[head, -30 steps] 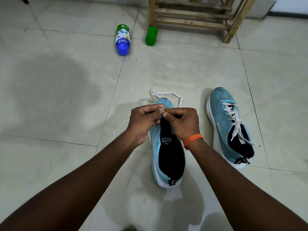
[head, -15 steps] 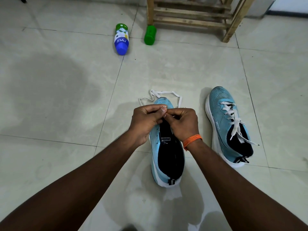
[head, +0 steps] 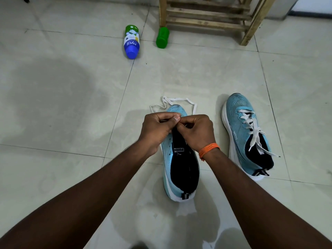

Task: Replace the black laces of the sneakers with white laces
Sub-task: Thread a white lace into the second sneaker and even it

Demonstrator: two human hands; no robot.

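Head view: left hand point(head: 158, 130) and right hand point(head: 197, 132), fingers curled, pinch the white lace point(head: 176, 99) over the unlaced sneaker point(head: 183, 169), which points straight away (slack loops past its toe); both equally near.

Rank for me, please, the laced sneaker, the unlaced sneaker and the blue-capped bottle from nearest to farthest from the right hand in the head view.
1. Unlaced sneaker: directly under the right hand, which pinches the white lace.
2. Laced sneaker: on the floor to its right.
3. Blue-capped bottle: lying far ahead, to the left.
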